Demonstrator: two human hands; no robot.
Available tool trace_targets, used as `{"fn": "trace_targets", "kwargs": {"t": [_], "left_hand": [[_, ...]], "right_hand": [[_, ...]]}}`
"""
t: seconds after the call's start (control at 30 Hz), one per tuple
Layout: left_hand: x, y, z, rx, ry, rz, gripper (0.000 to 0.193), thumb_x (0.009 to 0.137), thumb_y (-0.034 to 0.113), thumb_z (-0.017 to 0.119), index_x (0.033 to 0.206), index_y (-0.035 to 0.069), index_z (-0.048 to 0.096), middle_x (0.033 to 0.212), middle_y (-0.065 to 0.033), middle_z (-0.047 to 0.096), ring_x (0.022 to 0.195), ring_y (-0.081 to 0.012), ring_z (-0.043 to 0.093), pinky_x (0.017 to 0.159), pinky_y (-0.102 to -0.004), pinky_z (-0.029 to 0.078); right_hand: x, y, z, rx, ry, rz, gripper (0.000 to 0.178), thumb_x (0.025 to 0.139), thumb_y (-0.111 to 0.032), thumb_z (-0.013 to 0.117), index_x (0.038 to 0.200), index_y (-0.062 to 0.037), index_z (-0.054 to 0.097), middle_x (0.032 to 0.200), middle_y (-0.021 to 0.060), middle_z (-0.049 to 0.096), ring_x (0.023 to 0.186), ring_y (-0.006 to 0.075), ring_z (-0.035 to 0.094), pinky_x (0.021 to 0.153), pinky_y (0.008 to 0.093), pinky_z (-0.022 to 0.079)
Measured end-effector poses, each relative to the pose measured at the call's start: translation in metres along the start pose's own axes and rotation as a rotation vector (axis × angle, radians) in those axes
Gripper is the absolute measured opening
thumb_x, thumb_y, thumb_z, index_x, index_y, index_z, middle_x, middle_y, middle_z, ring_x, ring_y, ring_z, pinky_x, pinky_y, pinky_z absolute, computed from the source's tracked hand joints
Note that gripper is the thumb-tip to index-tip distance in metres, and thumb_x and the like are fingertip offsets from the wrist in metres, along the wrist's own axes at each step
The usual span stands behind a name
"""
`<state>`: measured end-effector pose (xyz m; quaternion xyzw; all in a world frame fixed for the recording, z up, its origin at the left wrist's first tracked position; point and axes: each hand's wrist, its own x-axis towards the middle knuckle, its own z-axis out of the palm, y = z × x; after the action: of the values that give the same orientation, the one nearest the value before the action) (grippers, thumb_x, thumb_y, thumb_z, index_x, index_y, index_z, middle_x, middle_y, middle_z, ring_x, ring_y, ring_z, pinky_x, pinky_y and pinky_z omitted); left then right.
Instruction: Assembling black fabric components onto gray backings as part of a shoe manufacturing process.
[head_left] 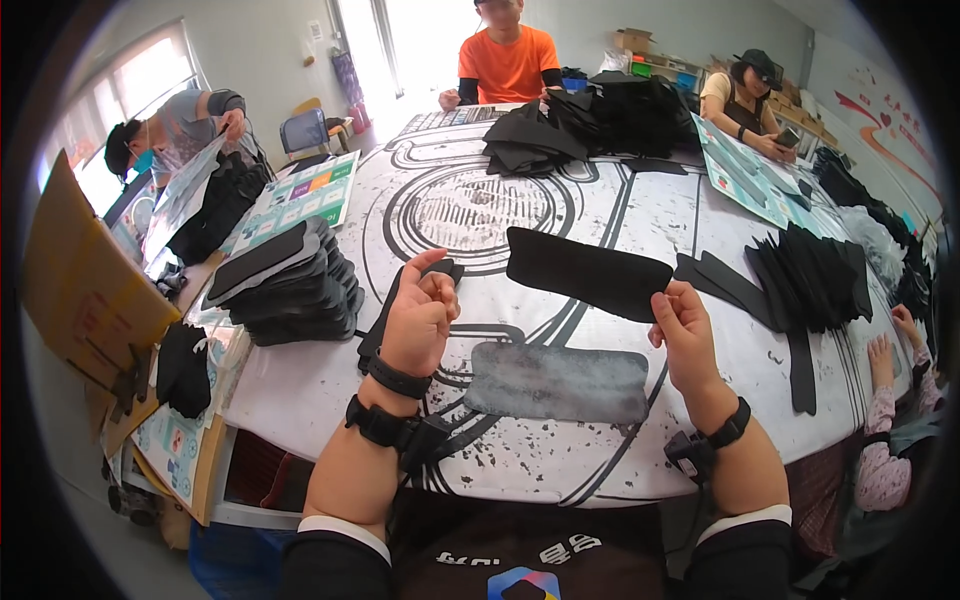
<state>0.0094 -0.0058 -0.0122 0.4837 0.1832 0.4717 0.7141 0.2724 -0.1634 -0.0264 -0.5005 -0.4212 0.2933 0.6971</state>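
My right hand [683,335] pinches the right end of a long black cut piece with rounded corners [588,272], held up above the table. To its left, my left hand [420,315] is raised with the index finger stretched out and the others loosely bent, nothing visible in it. Behind that hand lies another dark strip [378,338], partly hidden by it. A grey mottled piece of similar shape [557,382] lies flat on the table between my forearms. Close by on the left stands a stack of dark cut pieces [290,285].
Fanned black pieces [806,278] lie on the right of the patterned white table [300,400]. A big black heap [630,115] covers the far side. Printed sheets [745,175] lie along the sides. A cardboard box [90,280] stands left. Several other people sit around the table.
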Motion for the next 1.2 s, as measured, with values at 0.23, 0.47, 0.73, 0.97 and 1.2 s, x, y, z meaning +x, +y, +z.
{"fn": "trace_targets", "kwargs": {"t": [0.23, 0.47, 0.73, 0.97, 1.2], "left_hand": [[0.003, -0.008, -0.006, 0.068, 0.050, -0.021, 0.028, 0.079, -0.007, 0.052, 0.106, 0.000, 0.054, 0.088, -0.0024, 0.054, 0.080, -0.0105, 0.053, 0.075, -0.0221, 0.044], [0.006, -0.008, -0.009, 0.134, 0.022, -0.052, 0.015, 0.083, 0.000, 0.056, 0.097, 0.000, 0.059, 0.091, -0.0043, 0.060, 0.080, -0.0128, 0.057, 0.078, -0.0253, 0.046], [-0.002, -0.008, -0.005, 0.124, 0.039, -0.059, 0.013, 0.082, -0.001, 0.057, 0.095, 0.000, 0.059, 0.088, -0.0047, 0.060, 0.081, -0.0138, 0.059, 0.079, -0.0266, 0.047], [0.000, -0.006, -0.005, 0.093, -0.017, -0.039, 0.013, 0.083, 0.000, 0.058, 0.096, 0.001, 0.059, 0.088, -0.0042, 0.060, 0.081, -0.0138, 0.060, 0.079, -0.0264, 0.048], [-0.005, 0.006, 0.004, 0.086, -0.082, 0.035, 0.028, 0.086, 0.008, 0.057, 0.113, 0.003, 0.051, 0.086, -0.0037, 0.059, 0.072, -0.0124, 0.056, 0.072, -0.0245, 0.046]], "right_hand": [[-0.001, 0.003, 0.000, 0.010, 0.015, 0.018, 0.011, 0.092, -0.016, 0.055, 0.094, -0.0058, 0.052, 0.065, -0.0033, 0.044, 0.053, 0.0040, 0.042, 0.047, 0.0184, 0.034], [0.002, 0.001, 0.003, -0.043, 0.013, 0.006, 0.011, 0.092, -0.016, 0.056, 0.091, -0.0051, 0.052, 0.063, -0.0035, 0.045, 0.052, 0.0036, 0.042, 0.047, 0.0183, 0.034], [-0.005, -0.002, 0.003, -0.006, 0.024, 0.025, 0.010, 0.091, -0.016, 0.056, 0.093, -0.0058, 0.053, 0.063, -0.0039, 0.046, 0.052, 0.0031, 0.042, 0.048, 0.0187, 0.036], [-0.002, -0.002, 0.002, -0.010, -0.008, -0.002, 0.010, 0.092, -0.015, 0.056, 0.093, -0.0055, 0.053, 0.063, -0.0042, 0.045, 0.053, 0.0031, 0.041, 0.048, 0.0186, 0.035], [0.000, -0.003, 0.003, -0.003, -0.004, 0.001, 0.010, 0.092, -0.015, 0.056, 0.093, -0.0055, 0.053, 0.064, -0.0042, 0.045, 0.053, 0.0032, 0.041, 0.048, 0.0183, 0.035]]}}
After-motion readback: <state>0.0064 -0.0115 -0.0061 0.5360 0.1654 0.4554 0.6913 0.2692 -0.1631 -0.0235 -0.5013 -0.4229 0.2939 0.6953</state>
